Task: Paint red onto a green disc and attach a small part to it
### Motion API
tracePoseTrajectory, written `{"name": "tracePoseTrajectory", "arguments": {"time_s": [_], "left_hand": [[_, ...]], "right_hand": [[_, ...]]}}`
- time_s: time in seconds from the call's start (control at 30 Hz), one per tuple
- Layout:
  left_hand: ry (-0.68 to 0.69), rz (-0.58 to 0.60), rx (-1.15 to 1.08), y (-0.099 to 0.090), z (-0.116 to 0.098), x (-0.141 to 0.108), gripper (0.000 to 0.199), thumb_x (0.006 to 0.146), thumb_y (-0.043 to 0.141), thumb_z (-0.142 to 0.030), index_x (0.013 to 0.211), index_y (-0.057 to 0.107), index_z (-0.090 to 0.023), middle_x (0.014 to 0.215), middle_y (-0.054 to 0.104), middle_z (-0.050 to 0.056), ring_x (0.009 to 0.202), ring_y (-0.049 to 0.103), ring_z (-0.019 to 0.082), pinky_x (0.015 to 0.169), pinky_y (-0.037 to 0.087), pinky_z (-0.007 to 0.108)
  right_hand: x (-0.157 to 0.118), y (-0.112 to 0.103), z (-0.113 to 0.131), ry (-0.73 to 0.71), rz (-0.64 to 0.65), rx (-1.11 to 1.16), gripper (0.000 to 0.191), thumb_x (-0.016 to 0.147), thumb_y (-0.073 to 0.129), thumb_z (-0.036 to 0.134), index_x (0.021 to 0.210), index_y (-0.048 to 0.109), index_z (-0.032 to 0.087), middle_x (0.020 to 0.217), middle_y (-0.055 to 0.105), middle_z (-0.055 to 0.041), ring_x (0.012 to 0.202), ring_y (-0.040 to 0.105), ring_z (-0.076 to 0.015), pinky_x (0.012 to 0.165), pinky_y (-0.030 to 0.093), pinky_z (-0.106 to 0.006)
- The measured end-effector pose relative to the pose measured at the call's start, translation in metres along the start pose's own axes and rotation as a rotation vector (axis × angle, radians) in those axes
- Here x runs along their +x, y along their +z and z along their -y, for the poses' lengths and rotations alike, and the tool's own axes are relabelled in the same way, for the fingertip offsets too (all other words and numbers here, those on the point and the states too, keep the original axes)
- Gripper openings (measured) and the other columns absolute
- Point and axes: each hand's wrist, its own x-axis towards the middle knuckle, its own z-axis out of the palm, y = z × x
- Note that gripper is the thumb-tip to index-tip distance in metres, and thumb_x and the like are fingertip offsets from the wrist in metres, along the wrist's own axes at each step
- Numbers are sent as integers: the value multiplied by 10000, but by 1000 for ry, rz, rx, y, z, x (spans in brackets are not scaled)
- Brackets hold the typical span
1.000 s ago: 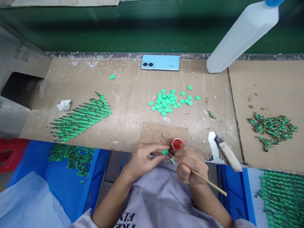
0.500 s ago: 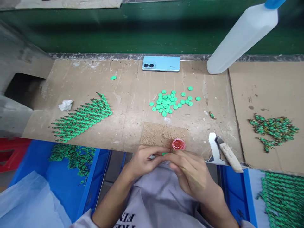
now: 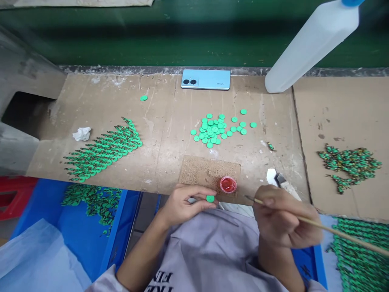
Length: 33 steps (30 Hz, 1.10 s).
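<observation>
Left hand [image 3: 185, 202], lower centre of the frame: thumb and fingers pinched on 1 green button [image 3: 210, 198], held flat, face up, just off the near edge of the bench. Right hand [image 3: 284, 219], lower right: fingers curled closed round a thin wooden brush [image 3: 316, 224], tip pointing left, in the air between the button and the red paint pot [image 3: 227, 185], touching neither. The pot sits open on a cork pad [image 3: 200, 172], near the bench's front edge.

Risks as I read them:
- The pot is small, open and right beside both hands. A knuckle or the brush handle could tip it; paint would run onto the pad and the grey shirt [image 3: 209, 251] below.
- The pinch covers only the button's edge. Too much brush pressure could flip it or drop it into the lap.
- A loaded tip crossing above the shirt may drip.
- The long handle reaches out to the lower right, above the green pieces in the blue bin [image 3: 360, 251]; a wide swing could scatter them.
- The loose button pile [image 3: 217, 127] at centre is well apart from the pot, so low risk. Same for the phone [image 3: 206, 79] at upper centre.
</observation>
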Motion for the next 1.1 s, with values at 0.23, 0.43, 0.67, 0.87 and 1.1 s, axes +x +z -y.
{"name": "tracePoseTrajectory", "arguments": {"time_s": [0.23, 0.43, 0.67, 0.87, 1.1], "left_hand": [[-58, 12, 14, 0, -4, 2, 221, 913, 835, -336, 1069, 845, -180, 912, 877, 87, 788, 857, 220, 727, 708, 265], [-11, 22, 11, 0, -4, 3, 206, 920, 832, -295, 1090, 840, -179, 933, 878, 86, 773, 856, 207, 703, 702, 238], [29, 14, 62, 0, -4, 4, 201, 924, 831, -282, 1095, 836, -175, 910, 878, 76, 778, 855, 202, 729, 698, 237], [44, 7, 107, 0, -3, 3, 214, 926, 835, -316, 1091, 837, -181, 909, 877, 76, 779, 852, 199, 715, 687, 233], [43, 22, 142, -1, -3, 4, 225, 939, 819, -344, 1098, 835, -186, 912, 875, 77, 776, 847, 197, 710, 683, 237]], "right_hand": [[1, 9, -28, -18, 69, -12, 167, 1097, 575, 239, 970, 672, 188, 695, 636, -14, 561, 590, -167, 499, 457, -297], [-5, 6, -33, 26, 170, -38, 112, 1069, 569, 193, 988, 645, 201, 721, 648, -17, 595, 616, -171, 523, 466, -281], [4, 9, -28, 21, 213, -134, 179, 1075, 547, 193, 920, 636, 207, 690, 646, -16, 556, 615, -160, 489, 460, -260], [7, 10, -27, 4, 248, -207, 192, 1082, 531, 199, 912, 619, 215, 661, 635, -3, 511, 574, -142, 464, 432, -245], [11, 11, -25, -24, 250, -242, 211, 1076, 518, 183, 894, 617, 219, 652, 650, -4, 505, 596, -147, 457, 425, -249]]}}
